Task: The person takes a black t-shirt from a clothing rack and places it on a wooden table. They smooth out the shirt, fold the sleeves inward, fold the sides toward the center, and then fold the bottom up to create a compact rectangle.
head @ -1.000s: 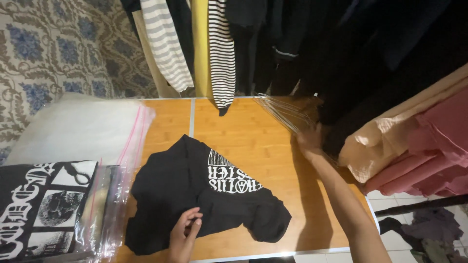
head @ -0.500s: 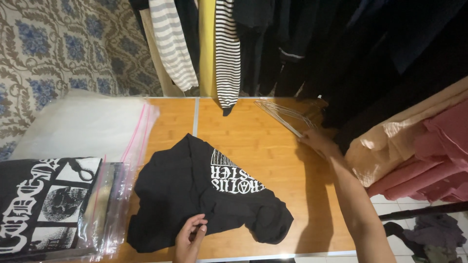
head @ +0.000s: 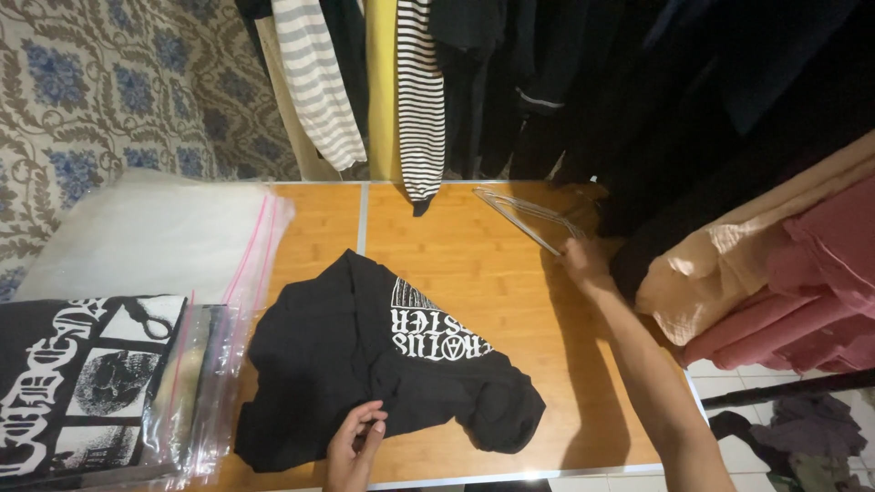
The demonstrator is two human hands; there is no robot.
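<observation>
Hangers [head: 529,217] — right hand [head: 583,260] gripping them.

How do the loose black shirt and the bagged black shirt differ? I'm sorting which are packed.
The loose black shirt lies crumpled on the wooden table, pinched by the left hand; the bagged shirt lies flat and folded. The loose one shows a small white print, the bagged one large graphics. Both are black with white print.

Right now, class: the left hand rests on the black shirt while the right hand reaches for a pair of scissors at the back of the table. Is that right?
Not quite. The head view shows the right hand at wire hangers, not scissors. The left hand does rest on the black shirt.
</observation>
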